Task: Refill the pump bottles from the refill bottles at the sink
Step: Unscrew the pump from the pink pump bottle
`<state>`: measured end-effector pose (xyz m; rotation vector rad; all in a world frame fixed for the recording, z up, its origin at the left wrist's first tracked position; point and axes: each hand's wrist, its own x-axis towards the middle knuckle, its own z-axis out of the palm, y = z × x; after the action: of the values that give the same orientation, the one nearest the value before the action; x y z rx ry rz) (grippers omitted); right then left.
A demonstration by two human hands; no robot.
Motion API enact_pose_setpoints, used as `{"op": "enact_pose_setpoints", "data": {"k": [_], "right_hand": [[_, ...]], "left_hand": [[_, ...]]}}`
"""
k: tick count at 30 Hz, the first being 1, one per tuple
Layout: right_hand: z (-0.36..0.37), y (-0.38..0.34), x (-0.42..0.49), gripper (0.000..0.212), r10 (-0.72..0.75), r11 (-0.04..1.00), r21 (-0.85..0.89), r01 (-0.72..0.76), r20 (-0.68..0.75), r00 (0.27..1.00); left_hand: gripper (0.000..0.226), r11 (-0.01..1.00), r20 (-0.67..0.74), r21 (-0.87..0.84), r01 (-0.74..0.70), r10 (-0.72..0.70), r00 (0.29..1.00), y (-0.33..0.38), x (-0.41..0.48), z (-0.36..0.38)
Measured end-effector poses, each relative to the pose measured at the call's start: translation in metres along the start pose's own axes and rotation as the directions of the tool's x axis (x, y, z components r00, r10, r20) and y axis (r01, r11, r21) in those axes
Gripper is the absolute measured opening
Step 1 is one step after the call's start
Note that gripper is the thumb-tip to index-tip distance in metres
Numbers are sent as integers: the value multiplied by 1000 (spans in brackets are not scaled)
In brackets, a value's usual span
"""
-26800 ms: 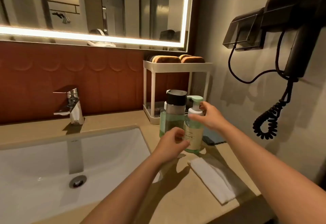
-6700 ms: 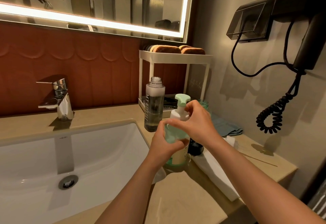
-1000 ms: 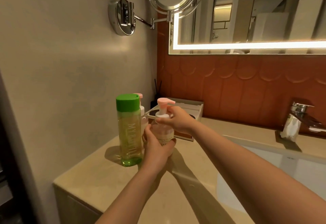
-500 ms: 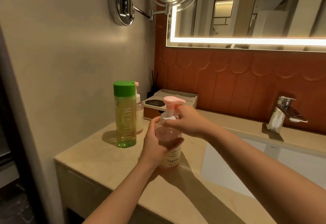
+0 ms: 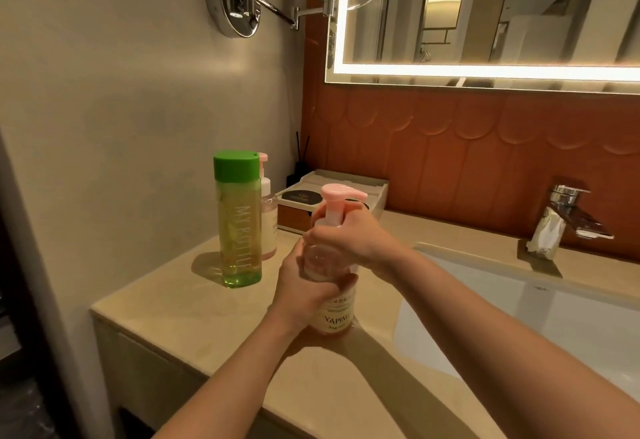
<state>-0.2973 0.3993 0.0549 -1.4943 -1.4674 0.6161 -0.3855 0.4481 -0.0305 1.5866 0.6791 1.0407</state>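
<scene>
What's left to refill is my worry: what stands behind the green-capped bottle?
Behind the green-capped bottle, a second pump bottle with a pink pump stands; the green one covers its left side, so its label is unreadable.

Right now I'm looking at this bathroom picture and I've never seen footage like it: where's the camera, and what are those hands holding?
No machine here: these are a person's bare arms, filmed by one wide-angle camera worn on the head, looking forward and down. The left hand grips the body of a clear pump bottle standing on the beige counter; the right hand curls round its neck, under the pink pump head. To its left stands a tall refill bottle with a green cap on, and a second pump bottle behind that. The white sink and chrome tap lie to the right.
</scene>
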Motion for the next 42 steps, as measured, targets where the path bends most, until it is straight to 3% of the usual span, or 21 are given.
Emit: {"op": "enact_pose_setpoints", "data": {"k": [6,10,15,26,32,36,39,42], "right_hand": [[-6,7,6,11,-57,998,44,53,77,995],[-11,10,12,15,-91,994,73,79,176,980],[-14,13,19,8,-114,989,120,84,275,955],[-21,16,24,9,-143,983,166,81,407,902],[-23,18,26,9,-149,976,208,58,454,878],[-19,22,19,8,-162,970,228,84,351,922],[-14,23,3,16,-133,977,181,109,127,983],[3,20,-5,25,-35,997,63,42,-105,994]], "left_hand": [[53,997,68,-62,-52,56,996,0,1,-4],[67,991,108,-91,-94,104,989,-2,2,-5],[57,981,138,-142,-130,149,979,-2,3,-5],[45,983,202,-148,-109,138,970,2,1,-6],[58,988,235,-133,-82,112,966,-1,2,-8],[56,988,228,-120,-94,119,966,-4,3,-7],[62,989,227,-102,-109,130,965,-5,4,-7],[48,992,151,-25,-120,122,981,-5,4,-4]]}}
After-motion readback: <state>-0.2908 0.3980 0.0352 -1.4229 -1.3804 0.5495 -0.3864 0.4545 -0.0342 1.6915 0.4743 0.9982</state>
